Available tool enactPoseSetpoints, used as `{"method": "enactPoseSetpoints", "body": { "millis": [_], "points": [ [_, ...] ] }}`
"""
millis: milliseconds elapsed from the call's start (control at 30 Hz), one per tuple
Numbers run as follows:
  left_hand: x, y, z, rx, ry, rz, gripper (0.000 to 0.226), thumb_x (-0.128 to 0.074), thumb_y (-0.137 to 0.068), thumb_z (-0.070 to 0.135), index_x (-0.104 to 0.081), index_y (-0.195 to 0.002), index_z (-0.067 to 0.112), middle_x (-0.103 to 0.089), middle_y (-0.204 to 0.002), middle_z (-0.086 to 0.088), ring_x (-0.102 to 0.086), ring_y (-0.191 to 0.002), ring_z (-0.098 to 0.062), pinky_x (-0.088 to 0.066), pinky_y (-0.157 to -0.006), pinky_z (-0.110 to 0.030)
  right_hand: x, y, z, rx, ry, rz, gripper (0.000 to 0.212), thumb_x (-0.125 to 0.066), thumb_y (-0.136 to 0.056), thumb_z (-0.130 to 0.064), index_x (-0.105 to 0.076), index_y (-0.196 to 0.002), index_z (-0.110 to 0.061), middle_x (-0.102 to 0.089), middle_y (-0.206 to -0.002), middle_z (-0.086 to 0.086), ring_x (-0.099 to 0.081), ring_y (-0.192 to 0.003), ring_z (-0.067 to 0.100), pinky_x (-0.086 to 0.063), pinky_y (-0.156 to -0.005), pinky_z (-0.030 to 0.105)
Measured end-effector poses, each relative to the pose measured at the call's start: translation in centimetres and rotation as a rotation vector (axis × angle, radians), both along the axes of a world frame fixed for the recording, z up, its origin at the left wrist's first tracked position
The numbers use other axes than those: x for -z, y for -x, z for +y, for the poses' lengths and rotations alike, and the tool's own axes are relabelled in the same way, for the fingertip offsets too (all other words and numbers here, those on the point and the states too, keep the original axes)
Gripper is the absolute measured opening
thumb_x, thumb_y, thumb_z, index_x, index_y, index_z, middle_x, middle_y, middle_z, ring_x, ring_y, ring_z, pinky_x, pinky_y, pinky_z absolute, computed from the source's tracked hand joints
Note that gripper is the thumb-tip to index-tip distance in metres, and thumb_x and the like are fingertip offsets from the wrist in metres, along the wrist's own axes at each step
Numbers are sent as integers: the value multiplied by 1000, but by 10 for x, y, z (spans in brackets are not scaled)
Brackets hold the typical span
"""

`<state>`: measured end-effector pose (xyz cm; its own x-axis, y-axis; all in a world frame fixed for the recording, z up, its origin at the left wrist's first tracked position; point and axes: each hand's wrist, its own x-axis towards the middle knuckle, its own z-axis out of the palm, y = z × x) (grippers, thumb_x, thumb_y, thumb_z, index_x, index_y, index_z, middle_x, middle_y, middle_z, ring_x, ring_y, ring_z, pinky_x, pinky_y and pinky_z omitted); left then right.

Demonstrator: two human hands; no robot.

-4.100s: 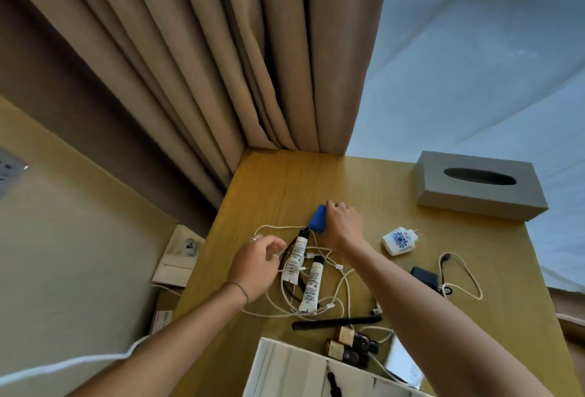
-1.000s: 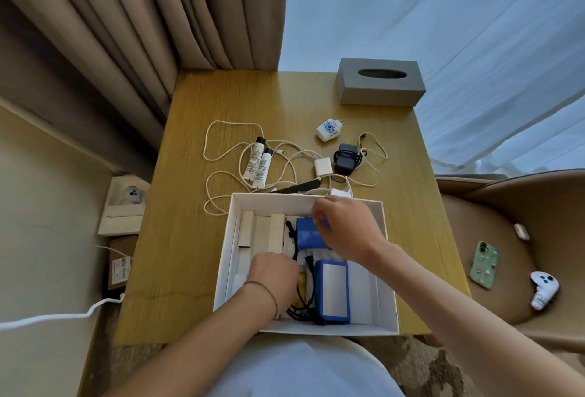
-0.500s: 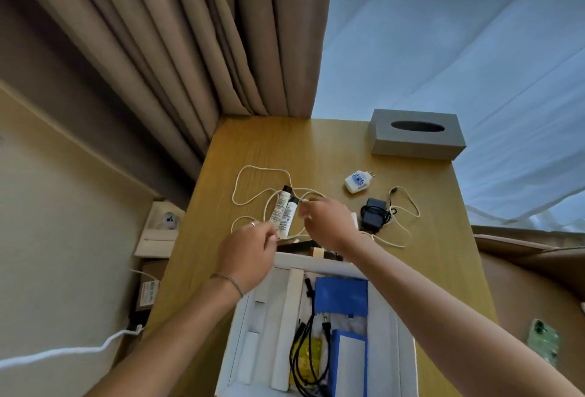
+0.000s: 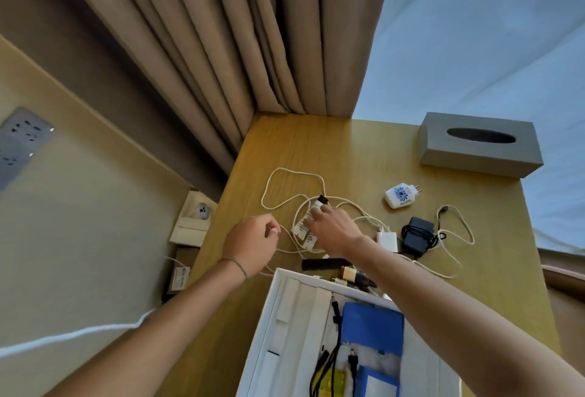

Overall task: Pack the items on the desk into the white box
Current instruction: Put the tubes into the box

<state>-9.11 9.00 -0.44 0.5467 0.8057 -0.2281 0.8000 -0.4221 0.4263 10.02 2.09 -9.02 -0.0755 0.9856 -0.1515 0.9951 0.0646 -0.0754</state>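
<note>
The white box (image 4: 279, 294) lies at the desk's near edge and holds a blue pack (image 4: 372, 327) and black leads. Beyond it, two white tubes (image 4: 300, 226) lie in a tangle of white cable (image 4: 285, 171). My right hand (image 4: 332, 229) rests flat over the tubes with its fingers spread. My left hand (image 4: 253, 240) is curled to their left, pinching a strand of the cable. A white charger (image 4: 387, 240), a black adapter (image 4: 418, 234), a blue-patterned plug (image 4: 400, 195), a black strip (image 4: 323, 263) and small brown bottles (image 4: 351, 273) lie on the desk.
A grey tissue box (image 4: 481, 146) stands at the far right corner of the wooden desk (image 4: 348, 150). Beige curtains (image 4: 221, 48) hang behind the desk's far left corner. A wall socket panel (image 4: 22, 143) is at the left, with small boxes (image 4: 193, 222) on the floor below.
Both hands have left the box and reached forward over the desk. The right hand now lies on the tubes and the left is at the cable. The view has tilted up.
</note>
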Motion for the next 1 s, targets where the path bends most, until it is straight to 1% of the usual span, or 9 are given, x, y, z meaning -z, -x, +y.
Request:
{"method": "enactPoseSetpoints", "body": {
  "millis": [133,233,333,433,500,600,733,867,1000],
  "points": [
    [17,-16,15,10,28,36,21,-52,-95,22,-67,-83,31,-65,-67,11,-59,-57,-7,-43,-48,-23,-10,-11,-11,204,-191,236,29,-66,-93,-21,-65,-122,-19,-60,-115,3,-57,-103,21,-49,-77,30],
    [31,-36,21,41,17,59,19,-51,-95,19,-65,-88,30,-65,-72,11,-58,-57,-6,-39,-47,-22,-25,-17,-23,627,-261,693,15,-63,-97,-31,-66,-111,-24,-62,-104,-6,-60,-91,10,-53,-79,29],
    [45,-59,20,133,-46,77,14,-53,-95,20,-65,-94,27,-67,-86,8,-59,-68,-8,-53,-57,-27,-43,-20,-36,946,-254,1249,9,-60,-100,-23,-61,-105,-30,-72,-102,-6,-69,-90,8,-59,-79,32],
    [58,-79,15,193,-85,106,11,-61,-94,31,-66,-101,24,-66,-98,3,-62,-84,-15,-57,-71,-35,-54,-23,-52,1063,-246,1491,11,-58,-101,-18,-64,-108,-25,-75,-102,1,-73,-87,12,-58,-68,24],
    [65,-89,13,209,-122,178,23,-65,-90,42,-63,-104,23,-66,-99,2,-63,-87,-19,-51,-68,-33,-57,-25,-58,1113,-233,1576,14,-56,-102,-18,-64,-114,-19,-75,-101,4,-72,-83,15,-57,-66,24],
    [73,-98,15,199,-184,294,37,-66,-85,56,-57,-102,24,-66,-91,3,-59,-80,-19,-40,-60,-32,-64,-24,-64,1182,-227,1662,12,-56,-102,-17,-65,-109,-20,-75,-94,3,-70,-75,14,-56,-66,26],
    [81,-103,22,197,-198,353,38,-68,-83,57,-56,-98,24,-66,-88,2,-54,-75,-20,-39,-61,-32,-75,-19,-73,1205,-216,1728,15,-63,-97,-13,-65,-109,-22,-76,-96,1,-72,-78,14,-57,-65,24],
    [77,-103,26,203,-182,255,31,-70,-81,51,-64,-90,22,-65,-85,2,-58,-72,-18,-45,-58,-30,-90,-4,-87,1116,-183,1703,28,-72,-88,-3,-67,-108,-22,-78,-99,1,-75,-82,15,-59,-71,25],
    [54,-96,26,176,-86,39,27,-67,-80,49,-60,-84,23,-64,-81,5,-60,-69,-15,-54,-63,-34,-108,17,-98,1093,-212,1726,21,-71,-91,-8,-69,-112,-13,-79,-97,5,-75,-77,13,-56,-65,21]
  ]
}}
